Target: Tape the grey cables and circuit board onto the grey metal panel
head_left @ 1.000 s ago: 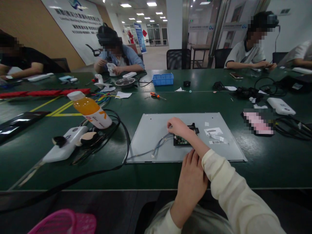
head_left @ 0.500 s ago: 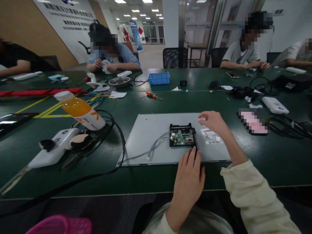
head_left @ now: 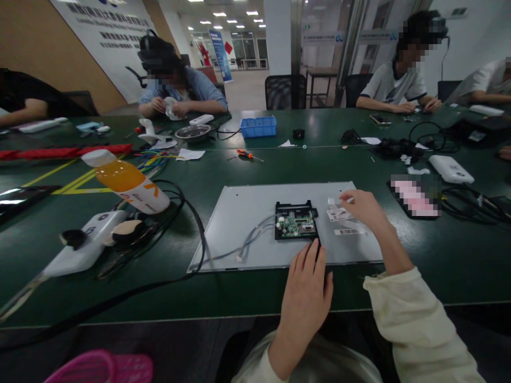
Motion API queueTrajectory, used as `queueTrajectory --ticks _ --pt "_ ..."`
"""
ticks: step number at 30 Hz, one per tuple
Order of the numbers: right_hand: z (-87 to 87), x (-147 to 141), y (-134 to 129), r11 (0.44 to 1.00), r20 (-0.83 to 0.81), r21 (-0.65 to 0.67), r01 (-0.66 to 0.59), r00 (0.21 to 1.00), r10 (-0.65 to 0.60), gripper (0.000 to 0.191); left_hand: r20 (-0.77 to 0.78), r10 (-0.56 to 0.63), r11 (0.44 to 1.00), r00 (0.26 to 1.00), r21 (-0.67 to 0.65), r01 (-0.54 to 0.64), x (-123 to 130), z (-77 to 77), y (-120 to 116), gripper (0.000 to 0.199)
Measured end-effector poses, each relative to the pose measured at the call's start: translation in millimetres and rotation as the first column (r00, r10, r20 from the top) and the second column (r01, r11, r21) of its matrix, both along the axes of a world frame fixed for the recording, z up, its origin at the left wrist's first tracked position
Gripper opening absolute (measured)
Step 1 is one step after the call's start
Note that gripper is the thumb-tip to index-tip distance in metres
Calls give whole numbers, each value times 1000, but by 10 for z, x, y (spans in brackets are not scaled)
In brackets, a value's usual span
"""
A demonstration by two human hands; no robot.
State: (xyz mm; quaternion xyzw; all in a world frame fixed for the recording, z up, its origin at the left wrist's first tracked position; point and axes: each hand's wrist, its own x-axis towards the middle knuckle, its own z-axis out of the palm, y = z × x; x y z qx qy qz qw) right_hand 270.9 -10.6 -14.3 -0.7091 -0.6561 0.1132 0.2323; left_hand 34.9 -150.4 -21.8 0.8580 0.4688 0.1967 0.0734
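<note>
A flat grey metal panel (head_left: pixel 235 223) lies on the green table in front of me. On it sits a black plastic frame (head_left: pixel 295 206) holding a green circuit board (head_left: pixel 295 227), with thin grey cables (head_left: pixel 255 234) running out to the left. My left hand (head_left: pixel 305 292) rests over the panel's front edge, fingers stretched out, fingertips by the frame's lower right corner. My right hand (head_left: pixel 365 209) is above the panel's right part, thumb and fingers pinched together. Beside its fingertips is a clear, whitish piece (head_left: pixel 334 203); the hold itself is unclear. A white label (head_left: pixel 349 232) lies below.
An orange drink bottle (head_left: pixel 128 183), a white power bank (head_left: pixel 90 242) and a black cable (head_left: pixel 197 218) lie to the left. Behind the panel are an orange-black screwdriver (head_left: pixel 248 155) and a blue basket (head_left: pixel 258 127). A phone (head_left: pixel 414 198) lies right. Several people sit opposite.
My right hand has moved slightly right and down from the panel's upper right edge, still pinched. My left hand stays by the black frame. The view has shifted a little.
</note>
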Motion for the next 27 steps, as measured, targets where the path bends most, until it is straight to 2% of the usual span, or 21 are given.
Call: queueTrajectory --ticks 5,7,12,19,21,25,27 --pt "-8 -146 8 984 50 33 -177 983 175 29 -1 -1 1000 1000 10 1 8 7 1 47" --pt "-35 -179 16 982 75 0 -189 979 188 31 0 0 1000 1000 12 0 10 7 2 46" --pt "-71 -163 25 993 110 -53 -104 988 109 33 1 -2 1000 1000 19 2 11 2 4 47" --pt "-37 -53 -40 993 166 -58 104 982 -93 33 -2 -4 1000 1000 31 4 11 -14 11 48" --pt "-38 -57 -37 997 151 -39 69 987 -63 30 -2 -6 999 1000 36 6 8 -17 12 48" --pt "-59 -134 -6 994 109 -33 -100 989 103 34 -9 -2 1000 1000 30 2 8 -15 11 47" --pt "-66 -175 -1 994 129 -36 -105 986 109 34 -14 2 1000 1000 18 -2 10 -10 10 47"
